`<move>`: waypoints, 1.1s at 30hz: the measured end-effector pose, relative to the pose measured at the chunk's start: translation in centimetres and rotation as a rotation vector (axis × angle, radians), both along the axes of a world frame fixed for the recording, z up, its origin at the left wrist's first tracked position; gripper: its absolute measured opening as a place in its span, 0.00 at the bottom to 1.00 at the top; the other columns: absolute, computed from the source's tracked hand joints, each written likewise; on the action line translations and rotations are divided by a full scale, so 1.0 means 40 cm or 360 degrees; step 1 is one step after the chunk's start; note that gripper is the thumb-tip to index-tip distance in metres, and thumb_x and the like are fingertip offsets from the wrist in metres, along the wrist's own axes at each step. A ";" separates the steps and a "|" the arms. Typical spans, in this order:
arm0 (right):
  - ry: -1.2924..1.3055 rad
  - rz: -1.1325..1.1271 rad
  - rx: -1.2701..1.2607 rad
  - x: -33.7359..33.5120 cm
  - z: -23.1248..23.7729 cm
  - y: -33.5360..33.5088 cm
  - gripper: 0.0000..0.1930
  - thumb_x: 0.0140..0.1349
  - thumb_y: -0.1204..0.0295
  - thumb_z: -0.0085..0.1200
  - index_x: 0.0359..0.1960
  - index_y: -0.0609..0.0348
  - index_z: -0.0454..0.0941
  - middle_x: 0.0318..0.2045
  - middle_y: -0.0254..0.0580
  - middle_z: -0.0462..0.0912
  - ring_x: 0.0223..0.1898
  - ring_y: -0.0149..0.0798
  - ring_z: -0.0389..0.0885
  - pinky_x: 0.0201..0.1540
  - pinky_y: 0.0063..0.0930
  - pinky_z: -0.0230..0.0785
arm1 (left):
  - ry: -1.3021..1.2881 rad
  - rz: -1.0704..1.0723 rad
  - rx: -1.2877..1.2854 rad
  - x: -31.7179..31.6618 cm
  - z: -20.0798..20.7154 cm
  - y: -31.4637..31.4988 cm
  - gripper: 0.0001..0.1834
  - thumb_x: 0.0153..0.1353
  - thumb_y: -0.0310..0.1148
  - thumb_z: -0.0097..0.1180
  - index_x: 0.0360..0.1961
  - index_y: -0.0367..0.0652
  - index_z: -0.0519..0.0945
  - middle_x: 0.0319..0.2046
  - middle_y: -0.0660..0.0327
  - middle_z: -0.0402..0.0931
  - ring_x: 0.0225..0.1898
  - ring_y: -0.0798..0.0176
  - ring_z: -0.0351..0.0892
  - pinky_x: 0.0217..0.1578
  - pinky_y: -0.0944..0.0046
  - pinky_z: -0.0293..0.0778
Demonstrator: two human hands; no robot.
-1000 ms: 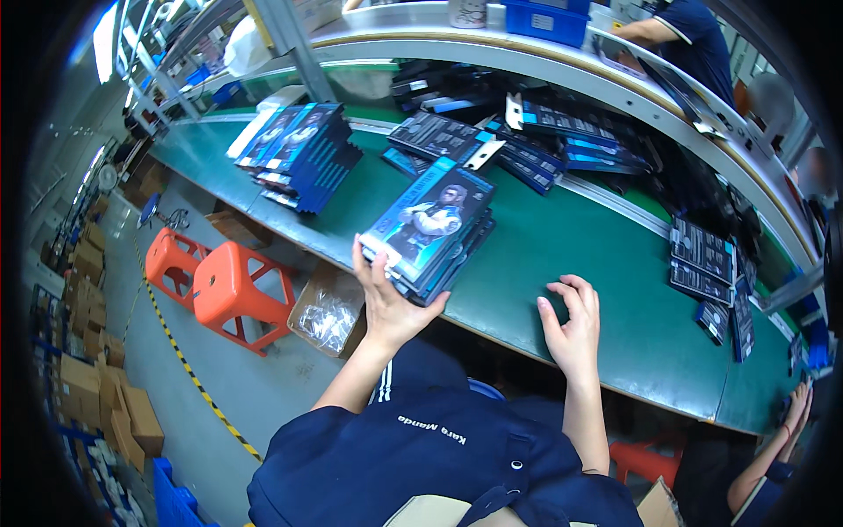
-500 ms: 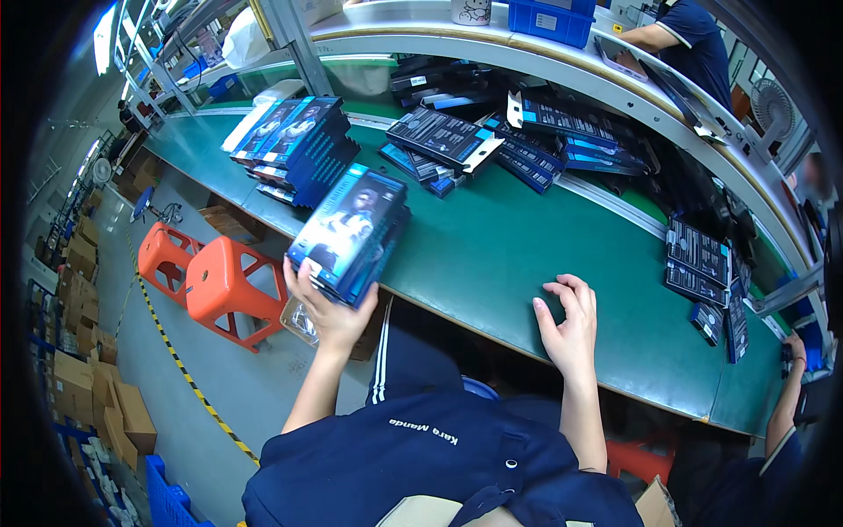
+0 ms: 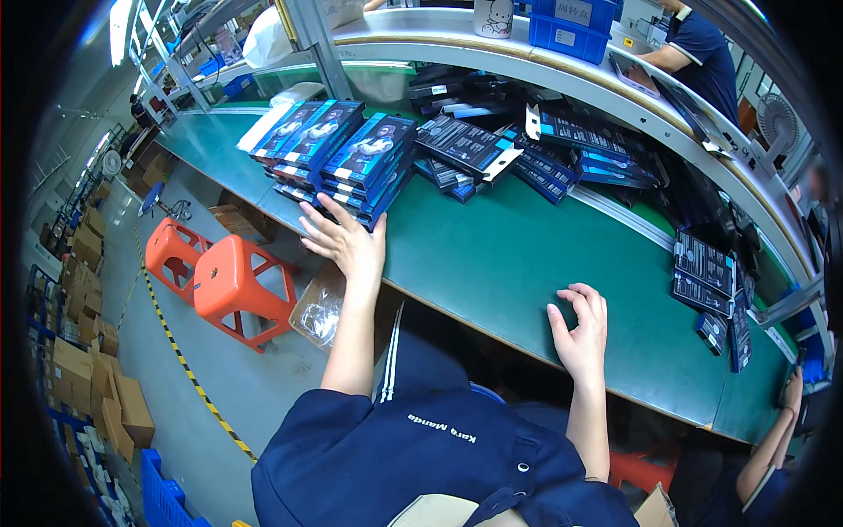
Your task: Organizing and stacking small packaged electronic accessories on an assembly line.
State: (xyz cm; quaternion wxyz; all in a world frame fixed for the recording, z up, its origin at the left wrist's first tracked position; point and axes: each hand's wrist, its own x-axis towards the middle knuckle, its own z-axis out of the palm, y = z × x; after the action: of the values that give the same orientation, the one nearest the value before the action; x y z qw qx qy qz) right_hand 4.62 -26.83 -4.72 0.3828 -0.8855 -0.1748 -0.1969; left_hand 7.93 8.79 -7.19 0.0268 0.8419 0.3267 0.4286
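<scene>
Green bench (image 3: 492, 250), box stacks (image 3: 367, 158), orange stools (image 3: 230, 277)

A factory workshop floor

A long green workbench (image 3: 492, 263) runs below a metal-framed shelf (image 3: 439, 28) bearing blue bins (image 3: 569, 37). Similar printed boxes (image 3: 373, 145) lie stacked and heaped along it. Orange plastic stools (image 3: 228, 272) stand beside it; yellow-and-black tape (image 3: 211, 407) marks a grey floor (image 3: 263, 391) lined with cardboard cartons (image 3: 133, 413). Across the shelf, a co-worker (image 3: 707, 57) wears a dark top with pale-edged sleeves.

There's a square-seated orange plastic stool (image 3: 230, 266): past it a second orange plastic stool (image 3: 165, 243), right of it an open brown cardboard carton (image 3: 330, 283), left of it yellow-and-black striped floor tape (image 3: 180, 355).
</scene>
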 end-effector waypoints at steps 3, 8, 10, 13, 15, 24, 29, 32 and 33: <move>-0.0089 0.0058 -0.0044 -0.002 -0.001 0.002 0.12 0.55 0.70 0.63 0.40 0.60 0.81 0.46 0.47 0.78 0.50 0.50 0.74 0.53 0.40 0.68 | -0.0213 -0.0394 0.0359 -0.026 -0.013 -0.084 0.53 0.51 0.42 0.66 0.73 0.41 0.49 0.71 0.39 0.43 0.71 0.33 0.44 0.65 0.31 0.46; -0.0022 -0.0047 -0.0103 -0.015 -0.013 -0.021 0.12 0.55 0.73 0.62 0.41 0.60 0.80 0.48 0.47 0.77 0.51 0.50 0.73 0.55 0.39 0.67 | 0.0358 -0.1414 -0.0475 0.042 0.055 -0.273 0.51 0.58 0.52 0.60 0.72 0.38 0.47 0.68 0.29 0.42 0.66 0.24 0.52 0.65 0.38 0.56; 0.0037 0.0004 -0.0069 -0.019 -0.006 -0.016 0.12 0.55 0.73 0.61 0.41 0.61 0.80 0.49 0.47 0.76 0.52 0.49 0.73 0.55 0.39 0.67 | 0.0487 -0.1078 -0.0330 0.123 0.030 -0.256 0.58 0.59 0.61 0.57 0.74 0.41 0.37 0.70 0.28 0.30 0.67 0.19 0.47 0.65 0.33 0.53; 0.0061 0.0021 0.0000 -0.016 -0.010 -0.015 0.11 0.56 0.74 0.61 0.41 0.61 0.80 0.50 0.46 0.76 0.53 0.48 0.73 0.55 0.39 0.67 | 0.0438 -0.1120 -0.0151 0.199 0.031 -0.202 0.61 0.54 0.61 0.61 0.75 0.45 0.36 0.71 0.30 0.24 0.69 0.19 0.40 0.65 0.32 0.51; 0.0063 0.0011 -0.0004 -0.015 -0.009 -0.011 0.12 0.56 0.74 0.61 0.41 0.61 0.80 0.50 0.46 0.76 0.53 0.48 0.73 0.55 0.39 0.67 | 0.0364 -0.1175 -0.0048 0.227 0.031 -0.187 0.61 0.53 0.60 0.63 0.75 0.46 0.37 0.71 0.29 0.25 0.69 0.20 0.40 0.65 0.32 0.52; -0.0026 0.0032 -0.0067 -0.003 0.001 -0.005 0.13 0.54 0.71 0.63 0.41 0.61 0.80 0.48 0.48 0.77 0.51 0.50 0.74 0.54 0.40 0.68 | 0.0425 -0.1150 0.0081 0.235 0.031 -0.180 0.45 0.55 0.43 0.65 0.72 0.59 0.55 0.71 0.33 0.40 0.60 0.27 0.65 0.58 0.38 0.66; -0.0003 0.0010 0.0011 -0.015 0.002 -0.012 0.13 0.54 0.70 0.63 0.41 0.61 0.81 0.48 0.48 0.77 0.51 0.50 0.75 0.53 0.40 0.69 | 0.0436 -0.1233 0.0134 0.187 0.031 -0.179 0.40 0.57 0.34 0.61 0.70 0.56 0.59 0.67 0.33 0.52 0.59 0.35 0.69 0.57 0.44 0.69; -0.0006 0.0005 -0.0004 -0.023 -0.002 -0.013 0.14 0.54 0.70 0.64 0.41 0.61 0.81 0.48 0.48 0.77 0.50 0.50 0.75 0.52 0.40 0.69 | 0.0453 -0.1278 0.0070 0.154 0.014 -0.174 0.37 0.59 0.35 0.58 0.70 0.55 0.60 0.66 0.33 0.54 0.61 0.35 0.67 0.60 0.43 0.65; -0.0031 0.0000 -0.0029 -0.024 0.000 -0.013 0.14 0.54 0.69 0.64 0.40 0.61 0.81 0.47 0.49 0.78 0.50 0.51 0.75 0.52 0.41 0.70 | 0.0423 -0.1294 -0.0007 0.155 0.012 -0.174 0.36 0.60 0.36 0.57 0.70 0.54 0.60 0.67 0.33 0.52 0.63 0.33 0.63 0.63 0.43 0.61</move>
State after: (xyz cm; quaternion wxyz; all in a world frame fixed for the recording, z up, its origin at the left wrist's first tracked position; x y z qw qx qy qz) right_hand 3.66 -27.33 -4.73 0.3729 -0.8871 -0.1802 -0.2038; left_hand 14.15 1.81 -6.71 0.1531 0.9500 -0.0303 0.2704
